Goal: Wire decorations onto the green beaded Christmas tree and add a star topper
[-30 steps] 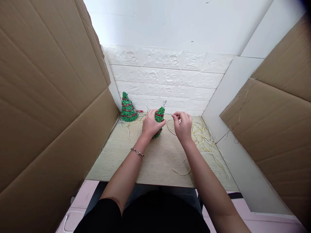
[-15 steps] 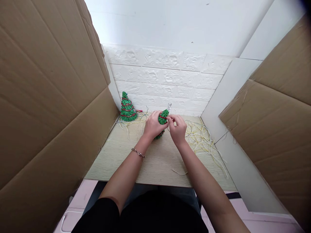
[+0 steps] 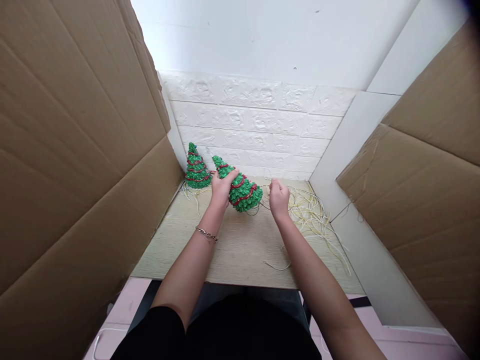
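Left hand (image 3: 221,188) wraps round a small green tree (image 3: 246,192), thumb laid across its upper part; the right hand (image 3: 279,197), just beyond the tree's base, is curled closed, and whether it pinches anything cannot be told. Tilted above the tabletop (image 3: 240,255), the tree points its narrow tip up and left, its broad base down and right. Ragged, glittering green tiers form the cone, with red garland (image 3: 254,188) wound round in bands. Dark wire (image 3: 254,214) loops below the base. Another tree (image 3: 196,170) stands upright at the left; pale cords (image 3: 311,216) lie tangled at the right.
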A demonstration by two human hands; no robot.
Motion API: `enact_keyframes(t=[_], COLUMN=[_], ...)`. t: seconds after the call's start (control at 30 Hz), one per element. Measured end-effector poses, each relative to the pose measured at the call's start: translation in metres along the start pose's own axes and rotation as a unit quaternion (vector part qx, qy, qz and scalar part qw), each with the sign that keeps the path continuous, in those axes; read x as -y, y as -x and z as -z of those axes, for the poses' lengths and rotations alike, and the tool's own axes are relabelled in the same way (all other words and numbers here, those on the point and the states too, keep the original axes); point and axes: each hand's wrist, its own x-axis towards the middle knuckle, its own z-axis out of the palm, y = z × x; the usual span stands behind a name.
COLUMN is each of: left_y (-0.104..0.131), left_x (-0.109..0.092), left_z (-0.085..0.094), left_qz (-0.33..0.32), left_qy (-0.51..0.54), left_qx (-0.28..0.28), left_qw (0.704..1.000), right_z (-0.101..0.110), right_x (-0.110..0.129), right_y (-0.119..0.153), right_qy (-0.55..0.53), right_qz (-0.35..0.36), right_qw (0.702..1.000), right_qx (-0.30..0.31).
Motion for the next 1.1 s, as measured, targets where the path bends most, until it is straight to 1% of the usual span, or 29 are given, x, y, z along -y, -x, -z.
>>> enact_keyframes(t=[0.07,0.1,0.17,0.27,0.37,0.5,0.57,0.63,0.77,0.83,0.87,0.93,1.0,1.03,1.1], left_y=[-0.003,-0.004,-0.007,-0.011,-0.013,-0.014,-0.014,-0.013,-0.011,-0.011,-0.010,-0.010,-0.010,-0.010,-0.010], left_x=[-0.001,-0.002,-0.005,-0.009,-0.009,-0.006,-0.006,-0.007,-0.010,-0.010,-0.011,-0.011,-0.011,-0.011,-0.011], left_z=[0.001,0.001,0.003,0.006,0.008,0.010,0.009,0.008,0.006,0.005,0.005,0.004,0.004,0.004,0.004], left_qz=[0.051,0.075,0.119,0.164,0.167,0.155,0.155,0.150,0.137,0.136,0.138,0.145,0.152,0.151,0.142], left_qy=[0.075,0.105,0.152,0.201,0.225,0.229,0.228,0.227,0.215,0.212,0.212,0.213,0.212,0.211,0.208], left_qx=[-0.027,-0.039,-0.046,-0.049,-0.063,-0.057,-0.059,-0.059,-0.055,-0.055,-0.056,-0.058,-0.056,-0.055,-0.053], left_qw=[0.996,0.991,0.980,0.964,0.958,0.959,0.960,0.960,0.965,0.966,0.966,0.964,0.964,0.964,0.966], right_z=[0.002,0.003,0.003,0.002,0.002,-0.001,-0.005,-0.009,-0.014,-0.013,-0.012,-0.010,-0.007,-0.005,0.000], right_x=[0.000,0.001,0.002,0.003,0.004,0.000,-0.004,-0.010,-0.021,-0.023,-0.022,-0.018,-0.012,-0.009,-0.003], right_y=[-0.001,-0.001,0.000,0.003,0.005,0.006,0.006,0.006,0.003,-0.001,-0.003,-0.006,-0.008,-0.010,-0.012], right_qy=[-0.004,-0.008,-0.014,-0.022,0.002,0.105,0.137,0.136,0.084,0.034,-0.002,-0.084,-0.159,-0.190,-0.243], right_qz=[-0.030,-0.031,-0.011,0.035,0.076,0.165,0.185,0.152,0.028,-0.039,-0.085,-0.188,-0.263,-0.280,-0.286], right_qw=[0.999,0.998,0.996,0.994,0.992,0.977,0.971,0.978,0.996,0.999,0.996,0.975,0.943,0.931,0.918], right_qx=[0.036,0.055,0.086,0.102,0.098,0.087,0.062,0.034,0.004,0.015,0.032,0.087,0.129,0.135,0.130])
